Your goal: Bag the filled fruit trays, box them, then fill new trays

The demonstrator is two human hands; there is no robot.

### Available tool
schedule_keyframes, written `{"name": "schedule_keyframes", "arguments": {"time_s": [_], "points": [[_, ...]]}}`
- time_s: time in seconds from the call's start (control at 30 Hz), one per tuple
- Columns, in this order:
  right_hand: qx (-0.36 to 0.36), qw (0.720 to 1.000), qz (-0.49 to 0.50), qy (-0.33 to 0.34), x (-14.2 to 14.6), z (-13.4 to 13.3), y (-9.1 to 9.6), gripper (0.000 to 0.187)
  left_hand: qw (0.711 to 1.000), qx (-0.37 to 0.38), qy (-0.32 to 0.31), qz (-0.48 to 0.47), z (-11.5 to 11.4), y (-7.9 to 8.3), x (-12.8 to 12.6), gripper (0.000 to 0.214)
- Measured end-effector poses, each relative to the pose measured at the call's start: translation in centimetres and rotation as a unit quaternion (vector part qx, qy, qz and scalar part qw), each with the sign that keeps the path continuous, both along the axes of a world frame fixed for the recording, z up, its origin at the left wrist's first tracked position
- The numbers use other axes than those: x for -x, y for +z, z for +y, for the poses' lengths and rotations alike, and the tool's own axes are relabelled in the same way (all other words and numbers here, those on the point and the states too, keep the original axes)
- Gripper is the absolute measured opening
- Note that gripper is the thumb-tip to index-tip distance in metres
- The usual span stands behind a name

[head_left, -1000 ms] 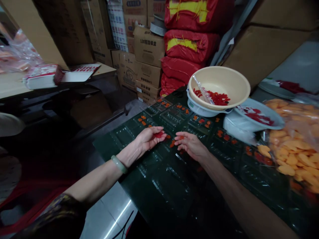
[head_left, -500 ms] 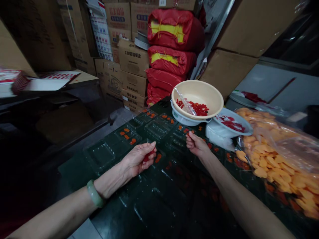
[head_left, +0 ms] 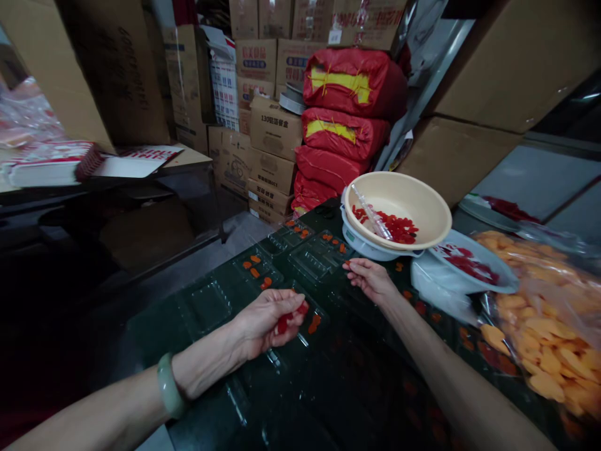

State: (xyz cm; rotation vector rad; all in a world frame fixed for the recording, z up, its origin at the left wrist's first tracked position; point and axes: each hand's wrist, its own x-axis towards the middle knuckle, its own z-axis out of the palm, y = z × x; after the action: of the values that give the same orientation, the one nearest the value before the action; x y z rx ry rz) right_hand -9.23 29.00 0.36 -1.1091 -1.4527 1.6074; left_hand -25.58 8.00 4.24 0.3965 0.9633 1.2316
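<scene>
My left hand [head_left: 267,321] is cupped, palm up, round several red candy pieces [head_left: 282,324], and hovers over clear plastic trays [head_left: 206,304] on a dark green table top. A green bangle [head_left: 166,385] sits on that wrist. My right hand [head_left: 370,277] reaches further back, its fingers pinched together over a tray [head_left: 313,262] close to the cream bowl [head_left: 425,210]. What the pinch holds is too small to make out. Orange and red pieces lie in several tray compartments [head_left: 256,270].
The cream bowl holds red pieces and a clear scoop [head_left: 373,216], resting on a white scale. A white dish [head_left: 488,275] of red pieces and a plastic bag of orange slices [head_left: 549,326] lie at right. Cardboard boxes [head_left: 275,128] and red sacks [head_left: 350,119] stand behind.
The view has shifted. My left hand stays cupped on the red pieces. My right hand has moved from near the left hand toward the trays by the cream bowl.
</scene>
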Motion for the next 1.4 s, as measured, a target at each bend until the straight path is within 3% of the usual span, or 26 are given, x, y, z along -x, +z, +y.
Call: {"name": "schedule_keyframes", "arguments": {"time_s": [0.07, 0.23, 0.4, 0.47, 0.53, 0.6, 0.63, 0.67, 0.77, 0.87, 1.0, 1.1, 1.23, 1.4], "points": [[-0.047, 0.998, -0.039, -0.023, 1.0, 0.5, -0.5, 0.024, 1.000, -0.015, 0.000, -0.003, -0.2, -0.2, 0.2, 0.026], [-0.175, 0.971, -0.117, -0.113, 4.4, 3.6, -1.8, 0.019, 1.000, -0.010, 0.024, -0.001, -0.4, -0.6, 0.2, 0.018], [-0.229, 0.946, -0.179, -0.146, 7.2, 5.3, -0.8, 0.014, 0.998, 0.005, 0.057, 0.004, -0.8, -0.7, 0.6, 0.022], [-0.243, 0.943, -0.186, -0.126, 7.7, 3.4, 0.1, 0.012, 0.996, 0.018, 0.088, 0.003, -0.7, -0.8, 1.0, 0.021], [-0.257, 0.947, -0.177, -0.072, 7.8, -0.2, 0.9, 0.018, 0.992, 0.031, 0.126, -0.005, -0.6, -1.0, 1.4, 0.021], [-0.256, 0.954, -0.155, 0.036, 7.4, -4.9, 1.5, 0.024, 0.988, 0.030, 0.152, -0.022, -0.6, -1.2, 1.6, 0.020], [-0.232, 0.953, -0.129, 0.147, 7.1, -7.2, 1.7, 0.025, 0.986, 0.025, 0.160, -0.030, -0.5, -1.2, 1.6, 0.019], [-0.218, 0.948, -0.107, 0.207, 6.7, -9.2, 1.9, 0.023, 0.986, 0.018, 0.163, -0.036, -0.5, -1.2, 1.5, 0.018], [-0.186, 0.952, -0.056, 0.237, 6.0, -13.0, 2.7, 0.025, 0.987, 0.001, 0.157, -0.035, -0.6, -1.2, 1.1, 0.021], [-0.144, 0.962, -0.032, 0.230, 6.3, -13.7, 3.6, 0.019, 0.986, -0.006, 0.169, -0.010, -0.9, -1.3, 1.2, 0.025], [-0.101, 0.965, -0.044, 0.238, 7.3, -12.9, 3.4, 0.019, 0.984, -0.011, 0.179, 0.009, -2.2, -1.3, 2.8, 0.028], [-0.111, 0.976, -0.057, 0.177, 7.9, -11.1, 2.4, 0.023, 0.972, -0.028, 0.228, 0.050, -3.9, -1.0, 4.7, 0.028], [-0.191, 0.974, -0.117, 0.047, 10.0, -5.8, 1.2, 0.025, 0.944, -0.030, 0.309, 0.114, -6.0, -0.9, 6.6, 0.024], [-0.275, 0.940, -0.191, -0.061, 14.2, 1.8, 0.4, 0.017, 0.944, -0.013, 0.309, 0.117, -7.0, -1.0, 7.2, 0.023]]}}
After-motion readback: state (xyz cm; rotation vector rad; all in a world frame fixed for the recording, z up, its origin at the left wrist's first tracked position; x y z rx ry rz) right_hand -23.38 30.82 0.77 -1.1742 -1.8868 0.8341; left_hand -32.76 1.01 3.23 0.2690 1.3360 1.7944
